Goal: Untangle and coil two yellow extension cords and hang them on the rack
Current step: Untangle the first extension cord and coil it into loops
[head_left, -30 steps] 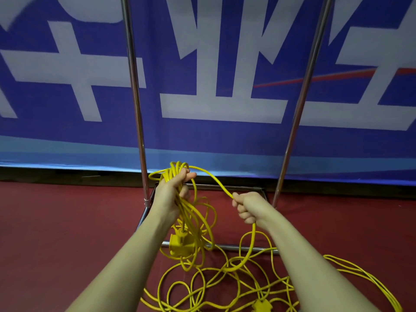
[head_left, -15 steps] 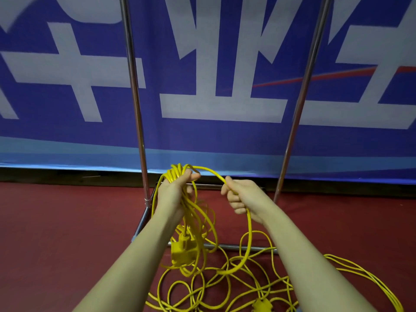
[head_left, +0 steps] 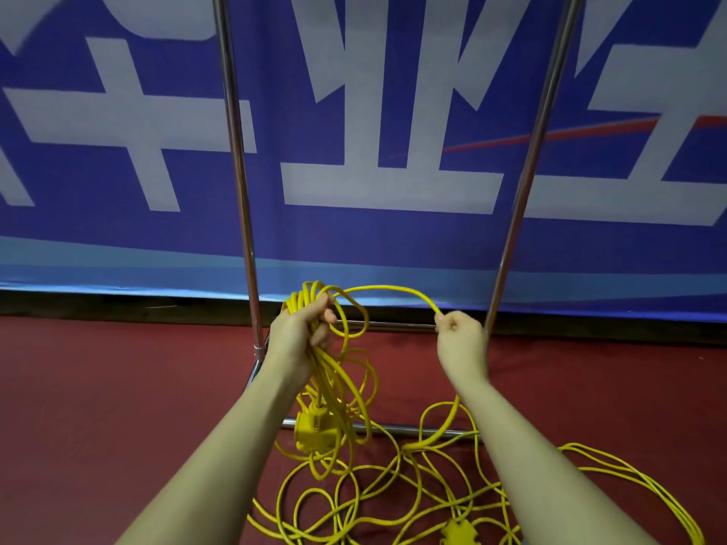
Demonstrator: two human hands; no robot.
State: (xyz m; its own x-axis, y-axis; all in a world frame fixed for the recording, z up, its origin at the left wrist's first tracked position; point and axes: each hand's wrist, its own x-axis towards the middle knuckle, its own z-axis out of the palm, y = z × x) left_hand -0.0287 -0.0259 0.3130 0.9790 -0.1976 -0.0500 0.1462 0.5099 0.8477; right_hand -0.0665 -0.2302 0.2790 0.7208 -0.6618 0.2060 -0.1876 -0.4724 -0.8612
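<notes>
My left hand (head_left: 301,334) grips the top of a bundle of yellow cord loops (head_left: 346,387), which hang down with a yellow socket block (head_left: 314,428) at the bottom. From that bundle a single strand (head_left: 387,289) arcs right to my right hand (head_left: 462,342), which pinches it in a closed fist. Below, the cord drops into a loose yellow tangle (head_left: 393,501) on the red floor, where a second yellow socket block (head_left: 456,533) lies. The metal rack's two uprights (head_left: 240,171) rise behind my hands; its top bar is out of view.
The rack's base frame (head_left: 393,428) lies on the red floor (head_left: 118,387) under the cords. A blue banner with large white characters (head_left: 393,151) covers the wall behind. More cord loops (head_left: 629,477) trail off to the lower right.
My right hand has moved right and away from my left hand, drawing out a longer strand between them. The left hand still holds the bundle in about the same place.
</notes>
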